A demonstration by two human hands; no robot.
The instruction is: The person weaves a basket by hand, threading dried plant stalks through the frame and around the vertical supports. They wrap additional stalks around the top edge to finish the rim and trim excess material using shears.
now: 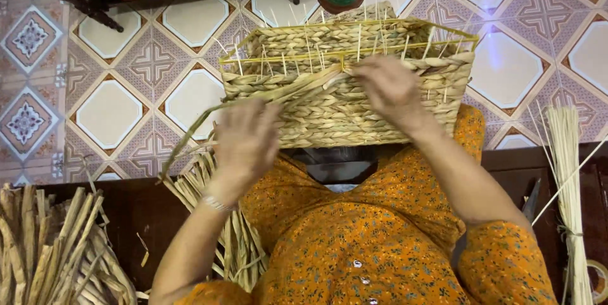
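Patterned floor tiles fill the far side, w/ a dark wooden surface near and an orange-print lap in the middle. Rectangular woven basket (354, 83) rests on the lap, tilted, its yellow wire frame (342, 51) showing along the top rim.

Progress, as I judge it: side walls woven nearly to the rim; thin pale stakes (358, 39) stick up past the top edge, so the border looks unfinished.

Left hand (244, 143) is blurred, fingers loosely curled, seems to grip a long green-brown strand (209, 124) trailing down to the left; exact grip cannot be told. Right hand (389, 89) presses on the basket's front wall near the rim, fingers bent, pinching the weave at the strand's other end.

Near left: bundle of dried stalks (57, 248). Near right: bundle of thin pale reeds (567, 178). More fibre (234, 241) lies under the left arm.
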